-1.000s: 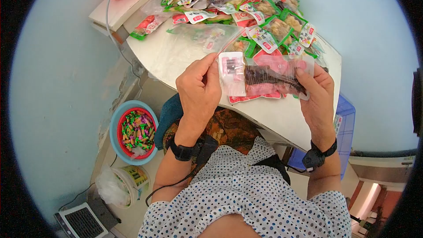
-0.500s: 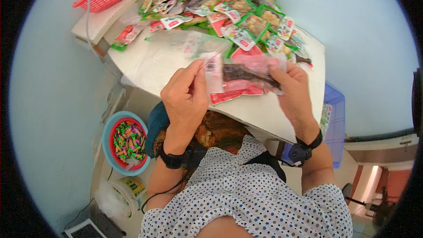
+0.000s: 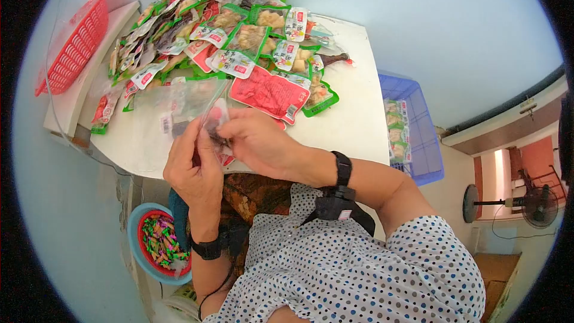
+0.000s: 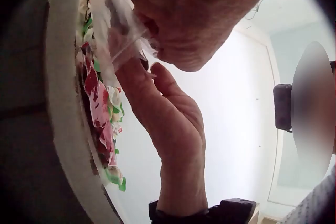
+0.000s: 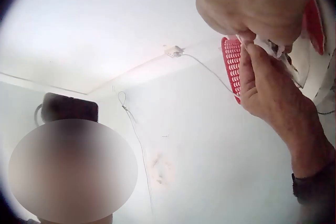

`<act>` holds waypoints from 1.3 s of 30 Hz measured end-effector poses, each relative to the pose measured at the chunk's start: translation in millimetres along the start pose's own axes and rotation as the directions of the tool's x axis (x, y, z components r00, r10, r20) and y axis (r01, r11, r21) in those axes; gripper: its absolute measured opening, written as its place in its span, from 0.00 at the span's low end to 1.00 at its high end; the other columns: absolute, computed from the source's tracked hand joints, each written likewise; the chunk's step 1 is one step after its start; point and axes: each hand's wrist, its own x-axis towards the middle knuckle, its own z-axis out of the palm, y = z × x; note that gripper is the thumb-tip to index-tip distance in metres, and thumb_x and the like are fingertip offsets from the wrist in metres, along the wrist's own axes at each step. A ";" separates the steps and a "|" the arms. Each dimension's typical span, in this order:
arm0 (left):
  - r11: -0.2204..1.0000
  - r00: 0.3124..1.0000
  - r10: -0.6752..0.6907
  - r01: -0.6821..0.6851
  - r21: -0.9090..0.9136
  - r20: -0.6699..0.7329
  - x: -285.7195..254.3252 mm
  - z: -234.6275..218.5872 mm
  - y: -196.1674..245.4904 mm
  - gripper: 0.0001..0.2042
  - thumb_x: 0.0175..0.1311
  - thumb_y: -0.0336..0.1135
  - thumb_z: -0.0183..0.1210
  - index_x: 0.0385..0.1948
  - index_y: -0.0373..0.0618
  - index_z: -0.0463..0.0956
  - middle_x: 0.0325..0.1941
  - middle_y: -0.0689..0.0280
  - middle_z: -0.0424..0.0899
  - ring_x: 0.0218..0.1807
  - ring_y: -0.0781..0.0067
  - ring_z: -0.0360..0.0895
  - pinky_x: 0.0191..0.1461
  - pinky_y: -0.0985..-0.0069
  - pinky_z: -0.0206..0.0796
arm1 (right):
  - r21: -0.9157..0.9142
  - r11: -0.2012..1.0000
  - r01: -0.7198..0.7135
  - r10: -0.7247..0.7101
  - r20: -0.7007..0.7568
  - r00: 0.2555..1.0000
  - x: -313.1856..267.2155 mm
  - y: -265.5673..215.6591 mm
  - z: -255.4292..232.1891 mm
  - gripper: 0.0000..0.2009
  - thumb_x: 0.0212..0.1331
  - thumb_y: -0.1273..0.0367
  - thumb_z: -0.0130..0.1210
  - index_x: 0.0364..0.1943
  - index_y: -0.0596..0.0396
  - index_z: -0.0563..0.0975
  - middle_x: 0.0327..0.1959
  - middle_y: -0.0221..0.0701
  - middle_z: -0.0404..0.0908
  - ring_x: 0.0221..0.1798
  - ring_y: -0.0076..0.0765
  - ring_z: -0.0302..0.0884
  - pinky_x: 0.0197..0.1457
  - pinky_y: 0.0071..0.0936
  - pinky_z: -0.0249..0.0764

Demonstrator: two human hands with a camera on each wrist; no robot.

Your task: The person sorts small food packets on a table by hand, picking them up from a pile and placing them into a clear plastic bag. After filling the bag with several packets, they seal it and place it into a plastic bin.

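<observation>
My left hand (image 3: 194,161) pinches the edge of a clear plastic zip bag (image 3: 154,103) lying over the table's near left part. Close beside it, my right hand (image 3: 269,143) holds the end of a clear packet (image 3: 215,118) with dark contents at the bag's mouth. The packet's barcoded white label (image 3: 166,123) shows through the clear plastic, left of the fingers. Both hands nearly meet, and the right fingers partly hide the packet. Just beyond the hands lies a red packet (image 3: 269,93). In the left wrist view, the right fingers (image 4: 137,85) press against the plastic.
A heap of green-edged, white and red food packets (image 3: 239,36) covers the far side of the white table (image 3: 353,122). A red basket (image 3: 78,48) stands at left, a blue crate (image 3: 427,125) at right. On the floor, a blue basin (image 3: 139,251) surrounds a red one with wrapped pieces.
My right hand has carried the dark packet leftward to the bag's mouth, close to my left hand, and its label end now lies left of the fingers. The head view has turned to the right.
</observation>
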 end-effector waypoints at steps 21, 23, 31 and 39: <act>0.999 0.999 -0.028 0.027 -0.027 -0.020 -3.3 -2.1 -8.8 0.09 0.57 0.25 0.61 0.40 0.43 0.81 0.25 0.58 0.78 0.27 0.56 0.78 0.29 0.66 0.69 | -0.721 0.688 0.087 -0.077 0.046 0.996 18.8 20.1 -2.7 0.06 0.67 0.73 0.49 0.42 0.61 0.75 0.33 0.30 0.79 0.35 0.22 0.76 0.34 0.24 0.73; 0.999 1.000 -0.027 0.026 -0.035 -0.015 -3.2 -3.3 -9.1 0.09 0.57 0.25 0.60 0.40 0.43 0.81 0.26 0.58 0.78 0.28 0.55 0.78 0.30 0.66 0.70 | -0.697 0.702 0.145 -0.134 0.071 0.988 19.9 23.8 -3.5 0.06 0.66 0.73 0.51 0.42 0.61 0.75 0.35 0.31 0.80 0.37 0.24 0.77 0.36 0.26 0.75; 0.999 0.999 0.039 -0.039 0.008 -0.005 -1.1 0.2 -11.1 0.08 0.59 0.23 0.60 0.40 0.38 0.82 0.27 0.57 0.80 0.26 0.61 0.78 0.30 0.70 0.68 | -0.817 0.478 0.323 -0.176 0.271 0.946 29.9 28.6 -13.8 0.09 0.58 0.70 0.56 0.32 0.65 0.77 0.27 0.40 0.81 0.34 0.38 0.81 0.36 0.38 0.74; 0.997 0.996 -0.080 0.080 0.004 0.032 -2.2 -6.1 -5.0 0.08 0.61 0.23 0.60 0.41 0.37 0.82 0.31 0.58 0.84 0.31 0.69 0.81 0.37 0.76 0.71 | -0.939 0.054 0.339 -0.229 0.319 0.920 -3.0 -15.3 3.8 0.08 0.57 0.70 0.56 0.36 0.63 0.79 0.30 0.49 0.82 0.33 0.49 0.83 0.36 0.41 0.75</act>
